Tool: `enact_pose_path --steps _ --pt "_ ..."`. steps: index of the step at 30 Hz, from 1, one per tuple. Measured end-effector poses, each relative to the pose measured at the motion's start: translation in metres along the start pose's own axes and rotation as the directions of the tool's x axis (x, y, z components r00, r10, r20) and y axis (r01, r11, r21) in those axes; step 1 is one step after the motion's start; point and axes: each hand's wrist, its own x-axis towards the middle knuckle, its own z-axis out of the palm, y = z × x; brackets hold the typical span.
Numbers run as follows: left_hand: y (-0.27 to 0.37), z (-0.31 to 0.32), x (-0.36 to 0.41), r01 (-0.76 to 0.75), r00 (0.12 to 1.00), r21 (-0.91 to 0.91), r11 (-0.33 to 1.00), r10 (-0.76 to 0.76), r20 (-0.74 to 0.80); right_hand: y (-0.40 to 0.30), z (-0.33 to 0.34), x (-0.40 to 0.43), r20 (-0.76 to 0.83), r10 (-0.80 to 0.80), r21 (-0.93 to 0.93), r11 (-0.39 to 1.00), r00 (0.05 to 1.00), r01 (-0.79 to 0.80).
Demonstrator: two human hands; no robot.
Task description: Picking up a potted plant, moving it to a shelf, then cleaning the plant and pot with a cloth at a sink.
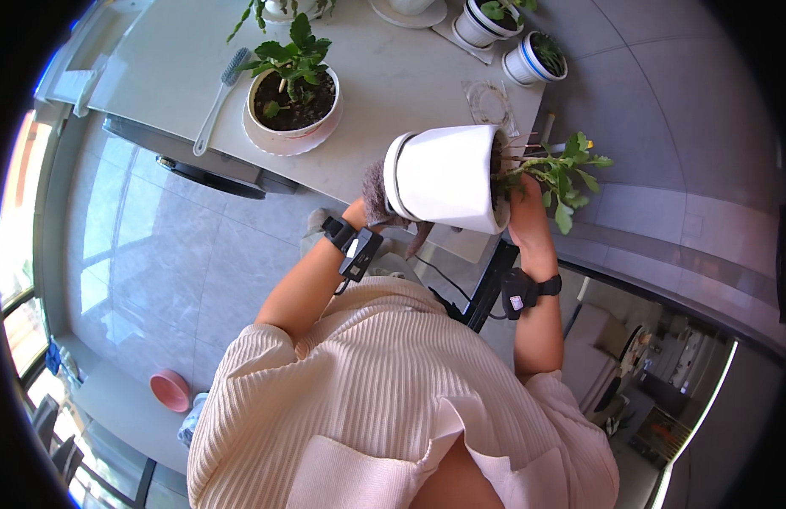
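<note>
A white plant pot [447,175] is tipped on its side over the counter's front edge, its open end facing right. Its attached base saucer [394,178] faces left. My left hand [375,191], in a fuzzy brown-grey glove or cloth, supports the pot from the base and underside. Leafy green stems [561,172] stick out sideways from dark soil at the rim. My right hand [526,207] is at the rim beside these stems; its fingers are hidden behind leaves and pot, so their grip cannot be seen.
On the counter [380,83] are a potted plant on a saucer [294,108], a long-handled brush [218,105], and a clear plastic piece [490,105]. Small white pots [523,63] stand at its far right edge. A pink basin [170,390] is at lower left.
</note>
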Motion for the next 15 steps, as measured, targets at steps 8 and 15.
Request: enact_pose_path --steps 8,15 --pt "0.128 0.006 0.041 0.394 0.885 0.335 0.856 -0.451 0.112 -0.088 0.028 0.001 -0.051 -0.175 -0.062 0.983 0.983 0.172" --pt "0.139 0.006 0.026 0.135 0.954 0.783 0.607 -0.292 0.062 -0.082 0.023 0.014 -0.021 -0.269 -0.165 0.951 0.963 0.262"
